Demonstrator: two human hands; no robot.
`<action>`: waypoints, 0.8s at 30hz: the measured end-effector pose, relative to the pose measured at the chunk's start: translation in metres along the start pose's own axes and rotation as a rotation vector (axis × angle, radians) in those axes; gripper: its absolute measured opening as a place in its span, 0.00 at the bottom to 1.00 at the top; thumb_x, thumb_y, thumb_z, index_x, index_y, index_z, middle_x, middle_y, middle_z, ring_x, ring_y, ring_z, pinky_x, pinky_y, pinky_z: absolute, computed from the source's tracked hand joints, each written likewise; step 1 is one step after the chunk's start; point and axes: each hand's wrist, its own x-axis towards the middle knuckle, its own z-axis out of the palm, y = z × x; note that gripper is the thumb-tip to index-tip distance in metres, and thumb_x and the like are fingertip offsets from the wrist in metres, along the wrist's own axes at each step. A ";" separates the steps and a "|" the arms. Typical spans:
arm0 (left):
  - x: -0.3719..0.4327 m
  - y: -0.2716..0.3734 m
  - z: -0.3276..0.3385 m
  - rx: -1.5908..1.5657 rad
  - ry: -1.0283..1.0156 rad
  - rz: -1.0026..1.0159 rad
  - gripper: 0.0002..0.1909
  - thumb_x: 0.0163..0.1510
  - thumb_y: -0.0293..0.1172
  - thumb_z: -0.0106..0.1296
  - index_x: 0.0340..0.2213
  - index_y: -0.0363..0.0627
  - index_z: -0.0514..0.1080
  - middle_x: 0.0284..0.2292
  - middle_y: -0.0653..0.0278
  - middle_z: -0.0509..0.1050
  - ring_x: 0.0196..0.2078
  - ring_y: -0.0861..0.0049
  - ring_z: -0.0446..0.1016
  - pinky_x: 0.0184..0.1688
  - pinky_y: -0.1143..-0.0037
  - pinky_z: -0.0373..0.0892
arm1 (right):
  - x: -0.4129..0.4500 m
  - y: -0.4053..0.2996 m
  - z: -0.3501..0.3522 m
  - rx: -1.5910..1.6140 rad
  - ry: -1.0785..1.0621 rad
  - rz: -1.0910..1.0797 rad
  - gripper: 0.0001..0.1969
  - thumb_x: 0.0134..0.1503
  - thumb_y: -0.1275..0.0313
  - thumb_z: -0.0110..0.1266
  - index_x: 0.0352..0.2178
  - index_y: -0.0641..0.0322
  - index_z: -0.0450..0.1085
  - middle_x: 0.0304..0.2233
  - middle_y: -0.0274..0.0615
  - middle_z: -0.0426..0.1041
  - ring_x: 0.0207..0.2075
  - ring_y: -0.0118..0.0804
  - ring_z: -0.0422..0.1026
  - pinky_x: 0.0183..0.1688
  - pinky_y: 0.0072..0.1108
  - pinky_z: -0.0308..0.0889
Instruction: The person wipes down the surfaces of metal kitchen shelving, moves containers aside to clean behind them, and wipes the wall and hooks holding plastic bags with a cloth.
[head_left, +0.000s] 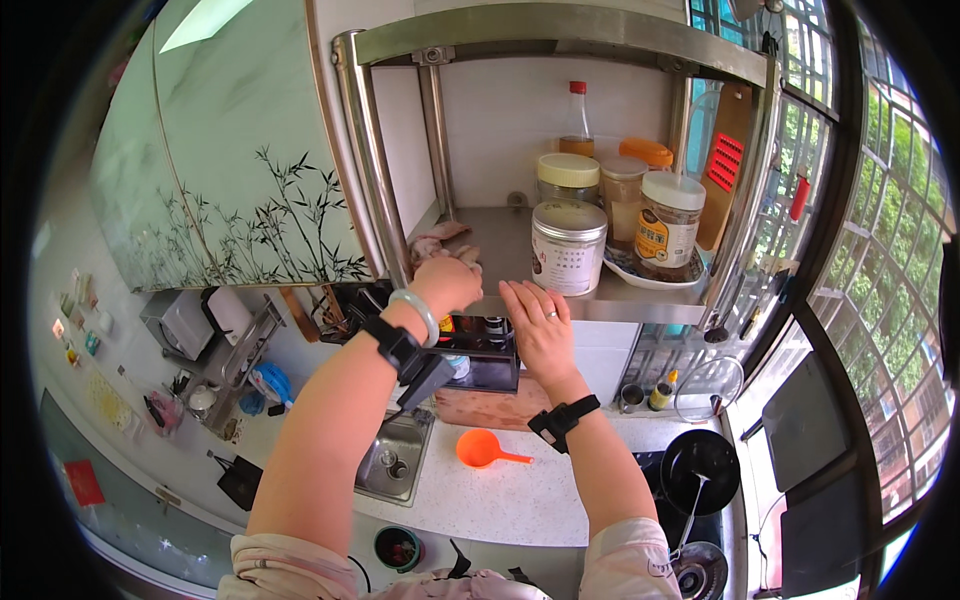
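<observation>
My left hand (448, 286) is at the front left corner of a stainless steel shelf (495, 232), with its fingers curled on a crumpled pinkish cloth (439, 244). Part of the cloth spreads beyond the knuckles; my fingertips are hidden. Holding nothing, my right hand (538, 324) rests its extended fingers on the shelf's front edge. Just beyond those fingers stands a clear jar with a silver lid (568, 251). To its right, a white-lidded jar (669, 221) stands on a patterned plate (660, 279).
Behind them are a yellow-lidded jar (568, 180), an orange-lidded container (646, 153) and a red-capped bottle (577, 120). A bamboo-patterned cabinet (225, 187) flanks the left post. Below are an orange ladle (478, 448), a sink (394, 461) and a black wok (694, 465).
</observation>
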 end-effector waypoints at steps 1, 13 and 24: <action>-0.010 0.001 0.005 0.016 0.134 0.045 0.20 0.54 0.40 0.44 0.43 0.41 0.72 0.46 0.56 0.73 0.51 0.52 0.66 0.44 0.58 0.68 | 0.001 -0.002 0.002 0.005 0.002 -0.006 0.27 0.48 0.77 0.44 0.53 0.58 0.63 0.50 0.33 0.66 0.53 0.32 0.63 0.57 0.27 0.54; 0.058 -0.015 -0.010 -0.528 -0.347 0.315 0.25 0.61 0.37 0.31 0.56 0.37 0.55 0.58 0.46 0.56 0.56 0.64 0.62 0.53 0.69 0.65 | 0.001 -0.001 -0.002 -0.043 -0.012 -0.008 0.27 0.47 0.76 0.48 0.53 0.58 0.63 0.49 0.34 0.66 0.53 0.32 0.63 0.57 0.28 0.53; 0.124 0.021 -0.058 -0.207 -0.207 0.349 0.19 0.60 0.41 0.31 0.28 0.42 0.69 0.21 0.64 0.72 0.19 0.75 0.68 0.21 0.76 0.64 | -0.005 0.012 -0.002 -0.143 -0.059 -0.030 0.28 0.49 0.73 0.47 0.55 0.56 0.62 0.50 0.31 0.67 0.51 0.30 0.65 0.56 0.26 0.54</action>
